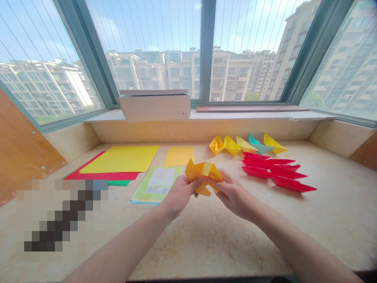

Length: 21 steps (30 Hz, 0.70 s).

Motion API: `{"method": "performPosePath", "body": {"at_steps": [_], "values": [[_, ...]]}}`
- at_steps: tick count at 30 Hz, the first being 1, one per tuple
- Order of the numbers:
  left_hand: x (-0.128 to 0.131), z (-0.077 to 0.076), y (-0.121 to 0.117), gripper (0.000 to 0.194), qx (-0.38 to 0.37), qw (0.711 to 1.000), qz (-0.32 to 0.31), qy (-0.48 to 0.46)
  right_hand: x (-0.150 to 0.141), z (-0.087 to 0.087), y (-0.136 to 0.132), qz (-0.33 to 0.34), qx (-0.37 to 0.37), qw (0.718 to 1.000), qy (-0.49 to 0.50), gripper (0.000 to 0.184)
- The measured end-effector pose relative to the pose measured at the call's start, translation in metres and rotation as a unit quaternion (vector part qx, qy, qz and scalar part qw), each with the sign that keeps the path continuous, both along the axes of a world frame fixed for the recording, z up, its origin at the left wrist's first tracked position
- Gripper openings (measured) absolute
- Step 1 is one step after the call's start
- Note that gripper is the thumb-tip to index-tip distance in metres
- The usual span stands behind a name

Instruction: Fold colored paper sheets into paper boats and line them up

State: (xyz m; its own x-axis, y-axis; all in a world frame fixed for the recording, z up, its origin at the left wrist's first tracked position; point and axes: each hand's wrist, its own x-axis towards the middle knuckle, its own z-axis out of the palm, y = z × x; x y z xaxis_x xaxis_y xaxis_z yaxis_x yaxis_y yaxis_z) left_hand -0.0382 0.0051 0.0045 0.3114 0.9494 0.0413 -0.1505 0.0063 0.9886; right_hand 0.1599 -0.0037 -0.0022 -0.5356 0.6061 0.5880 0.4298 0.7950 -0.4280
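Note:
A partly folded piece of orange-yellow origami paper (203, 169) is held up in the middle, above the stone sill. My left hand (183, 192) pinches its left side, thumb on the near face. On the right side, my right hand (231, 190) grips it between thumb and fingers. The paper has pointed corners and several open flaps. Behind it lies a flat orange-yellow sheet (179, 156). Close to my left hand is a green-patterned paper packet (159, 181) in a clear sleeve.
Yellow, red and green sheets (120, 159) lie stacked at left. Yellow and blue folded paper boats (232, 145) line the back right, with several red paper boats (273, 169) before them. A white box (156, 107) stands on the ledge by the window. A pixelated patch covers the left front.

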Motion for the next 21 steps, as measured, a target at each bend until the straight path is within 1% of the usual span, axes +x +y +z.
{"method": "performPosePath", "body": {"at_steps": [5, 10, 13, 15, 18, 21], "values": [[-0.001, -0.001, 0.000, 0.034, 0.005, 1.000, 0.000, -0.025, 0.001, 0.004, -0.002, 0.009, 0.017, 1.000, -0.024, 0.043], [-0.001, -0.001, -0.001, 0.033, 0.010, 1.000, -0.009, -0.017, 0.000, 0.013, -0.005, 0.020, 0.036, 0.998, -0.048, 0.042], [-0.001, 0.000, -0.001, 0.033, 0.017, 1.000, -0.015, -0.003, -0.001, 0.013, -0.006, 0.024, 0.038, 0.996, -0.071, 0.043], [-0.002, 0.002, -0.001, 0.034, 0.022, 0.999, -0.019, 0.020, -0.001, 0.012, -0.007, 0.017, 0.045, 0.995, -0.090, 0.042], [-0.004, 0.005, 0.001, 0.036, 0.028, 0.996, -0.006, 0.082, 0.001, 0.012, -0.009, -0.016, 0.044, 0.993, -0.108, 0.040], [-0.006, 0.003, 0.003, 0.036, 0.032, 0.988, 0.009, 0.149, 0.005, 0.013, -0.009, -0.028, 0.035, 0.996, -0.081, 0.024]]}}
